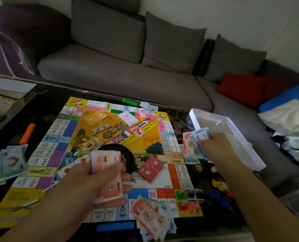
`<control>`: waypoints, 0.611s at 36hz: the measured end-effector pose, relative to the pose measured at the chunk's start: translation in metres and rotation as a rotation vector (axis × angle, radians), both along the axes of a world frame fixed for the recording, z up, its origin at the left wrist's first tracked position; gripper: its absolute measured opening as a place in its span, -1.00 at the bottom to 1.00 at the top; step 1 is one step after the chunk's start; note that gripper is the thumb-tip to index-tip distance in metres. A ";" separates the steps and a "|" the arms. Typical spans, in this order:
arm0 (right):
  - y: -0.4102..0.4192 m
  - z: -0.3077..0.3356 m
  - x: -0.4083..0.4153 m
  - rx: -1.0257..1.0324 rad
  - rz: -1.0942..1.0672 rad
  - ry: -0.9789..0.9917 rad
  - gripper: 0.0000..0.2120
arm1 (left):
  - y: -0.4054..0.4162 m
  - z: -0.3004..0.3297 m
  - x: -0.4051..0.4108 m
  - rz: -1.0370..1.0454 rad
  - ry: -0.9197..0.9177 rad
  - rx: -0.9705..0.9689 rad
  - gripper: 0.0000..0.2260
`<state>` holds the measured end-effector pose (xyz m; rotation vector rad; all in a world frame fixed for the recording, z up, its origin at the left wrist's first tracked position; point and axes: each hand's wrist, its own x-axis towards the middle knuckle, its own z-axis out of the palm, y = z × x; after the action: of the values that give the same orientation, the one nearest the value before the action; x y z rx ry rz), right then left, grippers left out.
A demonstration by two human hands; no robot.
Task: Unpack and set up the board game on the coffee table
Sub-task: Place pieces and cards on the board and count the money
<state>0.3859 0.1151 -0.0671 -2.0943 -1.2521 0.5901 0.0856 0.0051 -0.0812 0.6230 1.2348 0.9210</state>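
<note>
The colourful game board point(99, 154) lies unfolded on the dark coffee table point(45, 103). My left hand point(99, 182) grips a stack of pink play money point(106, 172) above the board's near half. My right hand point(215, 147) holds several blue and pink notes point(195, 138) at the board's right edge. On the board lie a white card deck point(128, 118) and a red card deck point(151, 168). More note piles lie at the left point(7, 163), near edge point(152, 217), far edge point(148, 107) and right edge point(188, 154).
A white box tray point(236, 130) sits at the table's right edge. Coloured bars lie around the board: orange point(27, 133), green point(129, 102), blue point(115, 226). Small coloured tokens point(218, 186) are scattered at the right. A black round dish point(127, 154) sits mid-board. Grey sofa behind.
</note>
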 end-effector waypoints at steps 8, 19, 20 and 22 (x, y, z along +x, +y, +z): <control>0.057 -0.055 0.026 -0.201 0.005 -0.308 -0.74 | 0.012 -0.005 -0.002 0.037 0.001 -0.035 -0.80; 0.022 -0.007 0.016 -0.106 0.020 -0.034 -0.90 | 0.019 -0.013 -0.004 0.025 -0.067 -0.016 -0.82; 0.014 0.004 0.009 -0.043 0.039 0.037 -0.95 | 0.016 -0.012 -0.004 0.017 -0.062 0.010 -0.81; -0.011 0.023 -0.012 -0.003 0.135 0.155 -0.88 | 0.012 -0.009 -0.004 0.005 -0.048 0.054 -0.81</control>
<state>0.3743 0.1042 -0.0443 -1.9364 -1.3101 0.7987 0.0821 0.0170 -0.0907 0.6374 1.1727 0.9702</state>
